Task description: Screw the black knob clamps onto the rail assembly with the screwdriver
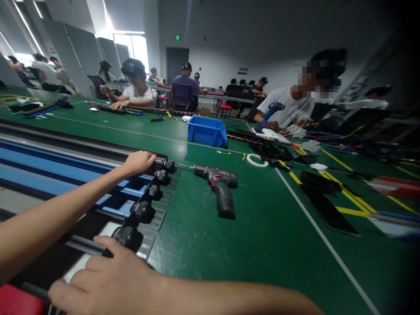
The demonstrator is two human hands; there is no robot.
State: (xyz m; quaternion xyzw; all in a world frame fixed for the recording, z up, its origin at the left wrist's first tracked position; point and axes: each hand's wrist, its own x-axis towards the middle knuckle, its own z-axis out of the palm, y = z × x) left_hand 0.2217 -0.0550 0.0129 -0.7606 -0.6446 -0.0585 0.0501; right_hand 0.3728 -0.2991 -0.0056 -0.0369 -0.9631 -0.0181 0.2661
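Several long black and blue metal profiles [65,166] lie side by side on the left of the green table. Each ends in a black cable gland [143,211] beside a flat slotted bracket [157,219]. My left hand [141,162] is closed over the end of the far profile, its fingertips partly hidden. Nearer to me, my right hand [105,280] rests over the near end of the row, fingers bent down and thumb stretched towards a gland. What its fingers grip is hidden. A black cordless drill [223,186] lies on its side right of the glands, its long bit pointing at them.
Behind the drill stands a blue plastic bin [206,131]. A white ring of tape or tubing [257,160] and small screws lie right of it. A co-worker [285,105] sits across the table among wires, with a blue drill [274,113] nearby. A red object [21,301] is at lower left.
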